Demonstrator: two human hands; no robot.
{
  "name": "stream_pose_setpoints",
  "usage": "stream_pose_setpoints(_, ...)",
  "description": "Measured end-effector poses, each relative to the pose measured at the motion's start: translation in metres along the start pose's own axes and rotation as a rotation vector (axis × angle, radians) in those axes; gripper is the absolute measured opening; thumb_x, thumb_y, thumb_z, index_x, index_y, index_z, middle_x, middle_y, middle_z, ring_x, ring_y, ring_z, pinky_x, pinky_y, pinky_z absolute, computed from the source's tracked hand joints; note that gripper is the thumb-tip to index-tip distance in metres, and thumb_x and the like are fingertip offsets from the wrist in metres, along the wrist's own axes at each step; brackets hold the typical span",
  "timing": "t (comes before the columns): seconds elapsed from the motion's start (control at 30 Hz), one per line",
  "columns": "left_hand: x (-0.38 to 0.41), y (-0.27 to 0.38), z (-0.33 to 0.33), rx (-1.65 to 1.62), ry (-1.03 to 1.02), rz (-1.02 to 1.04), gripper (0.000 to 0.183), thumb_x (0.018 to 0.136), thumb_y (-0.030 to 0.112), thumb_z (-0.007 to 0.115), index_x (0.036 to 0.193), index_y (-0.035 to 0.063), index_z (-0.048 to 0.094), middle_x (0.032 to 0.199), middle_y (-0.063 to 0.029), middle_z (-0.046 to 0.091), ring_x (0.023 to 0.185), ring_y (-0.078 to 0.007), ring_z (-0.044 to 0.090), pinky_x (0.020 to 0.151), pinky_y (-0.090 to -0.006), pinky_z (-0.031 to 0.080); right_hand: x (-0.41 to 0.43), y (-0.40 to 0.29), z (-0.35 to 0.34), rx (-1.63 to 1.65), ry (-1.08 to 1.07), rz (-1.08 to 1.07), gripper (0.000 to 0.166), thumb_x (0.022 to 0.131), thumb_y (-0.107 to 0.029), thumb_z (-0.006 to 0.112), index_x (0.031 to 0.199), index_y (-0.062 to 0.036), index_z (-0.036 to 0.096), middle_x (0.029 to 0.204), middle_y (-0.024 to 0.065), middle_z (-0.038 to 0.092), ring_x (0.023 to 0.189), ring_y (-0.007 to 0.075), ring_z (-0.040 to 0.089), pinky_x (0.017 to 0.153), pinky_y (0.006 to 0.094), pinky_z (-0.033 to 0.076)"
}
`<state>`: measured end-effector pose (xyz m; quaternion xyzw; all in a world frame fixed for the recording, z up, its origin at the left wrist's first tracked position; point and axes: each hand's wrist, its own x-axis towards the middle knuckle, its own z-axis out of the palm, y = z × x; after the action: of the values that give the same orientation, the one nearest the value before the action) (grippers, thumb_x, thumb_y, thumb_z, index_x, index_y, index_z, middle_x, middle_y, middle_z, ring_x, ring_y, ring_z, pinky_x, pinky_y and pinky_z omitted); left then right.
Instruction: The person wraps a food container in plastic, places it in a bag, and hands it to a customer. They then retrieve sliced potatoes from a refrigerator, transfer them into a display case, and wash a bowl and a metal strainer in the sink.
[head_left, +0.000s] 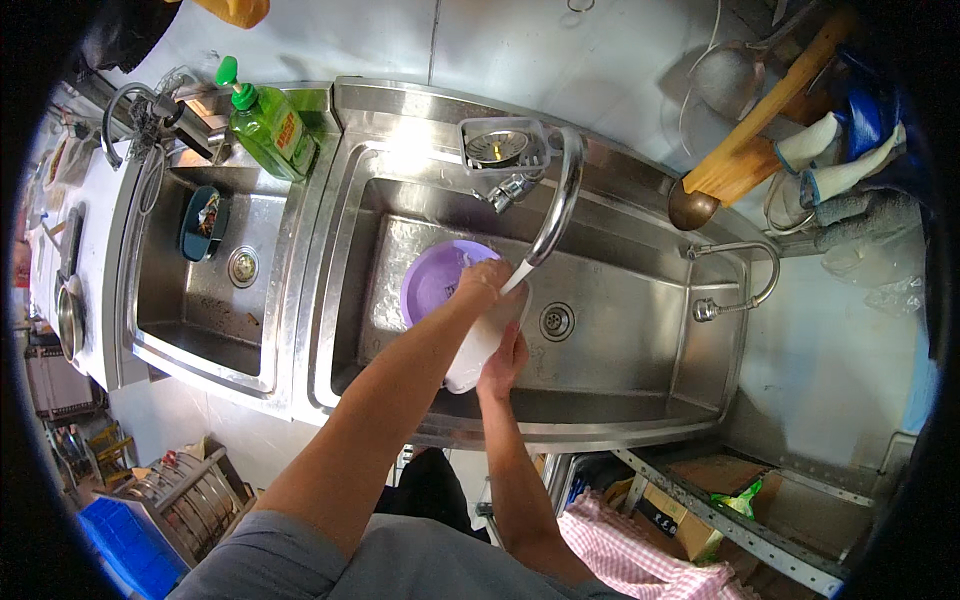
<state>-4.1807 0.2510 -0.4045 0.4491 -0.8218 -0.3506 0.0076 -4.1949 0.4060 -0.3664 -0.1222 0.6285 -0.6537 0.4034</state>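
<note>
Water runs from the curved chrome faucet (562, 199) onto a white container (474, 349), seemingly plastic, tilted over the large steel sink. My left hand (484, 277) lies at its upper end; whether the fingers grip it or rub it cannot be told. Along its lower right side, my right hand (504, 366) holds the container's edge. Partly hidden behind my left hand and forearm, a round purple plastic basin (426, 281) rests on the sink floor. The sink's drain (556, 321) shows to the right of both hands.
A green dish soap pump bottle (274, 135) stands behind the divider between the sinks. The smaller left sink holds a dark teal strainer basket (196, 225) with scraps. A wire-like soap rack (504, 146) hangs by the faucet. A second curved tap (772, 274) is at right, below a copper-coloured ladle (694, 206).
</note>
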Motion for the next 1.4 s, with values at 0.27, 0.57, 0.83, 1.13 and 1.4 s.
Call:
stream_pose_setpoints(0.27,-0.103,0.006,0.022,-0.059,0.331,0.205,0.051,0.098,0.040,0.059,0.142,0.0154,0.060,0.157,-0.0173,0.045,0.141,-0.0393,0.045,0.114,-0.0458,0.040,0.038,0.029,-0.031,0.185,0.129,-0.041,0.047,0.104,-0.042,0.058,0.125,-0.0005,0.061,0.119,0.0112,0.065,0.108,0.0224,0.061,0.094,0.0400,0.049)
stream_pose_setpoints(0.57,-0.064,-0.022,0.003,-0.358,-0.101,-0.281,0.057,0.105,0.050,0.043,0.145,0.0115,0.057,0.154,-0.0187,0.048,0.143,-0.0373,0.044,0.119,-0.0466,0.033,0.022,0.008,-0.073,0.657,0.017,0.234,0.062,0.109,-0.053,0.035,0.148,-0.0071,0.047,0.149,0.0104,0.052,0.136,0.0312,0.050,0.114,0.0507,0.040)
stream_pose_setpoints(0.83,-0.094,-0.017,0.029,-0.090,0.707,-0.463,0.058,0.106,0.040,0.049,0.150,0.0024,0.047,0.152,-0.0279,0.047,0.146,-0.0410,0.039,0.121,-0.0517,0.028,0.029,0.079,-0.082,0.977,0.109,0.435,0.059,0.108,-0.051,0.034,0.147,-0.0091,0.051,0.149,0.0103,0.054,0.138,0.0340,0.050,0.115,0.0553,0.039)
stream_pose_setpoints(1.13,-0.076,-0.030,0.021,-0.999,0.685,-0.422,0.031,0.102,0.024,0.057,0.117,-0.0025,0.061,0.099,-0.0248,0.069,0.087,-0.0381,0.065,0.084,-0.0454,0.051,0.012,0.104,-0.063,-0.593,0.135,-0.045,0.050,0.104,-0.034,0.052,0.142,-0.0021,0.054,0.140,0.0183,0.060,0.131,0.0384,0.056,0.112,0.0513,0.042)
stream_pose_setpoints(1.4,-0.117,-0.031,0.010,-0.747,0.430,-0.248,0.030,0.101,0.026,0.060,0.095,-0.0035,0.067,0.085,-0.0217,0.070,0.079,-0.0312,0.067,0.074,-0.0417,0.050,0.097,0.024,0.019,-1.187,-0.349,-0.271,0.048,0.097,-0.045,0.060,0.126,-0.0074,0.067,0.125,0.0149,0.069,0.112,0.0274,0.069,0.094,0.0435,0.054)
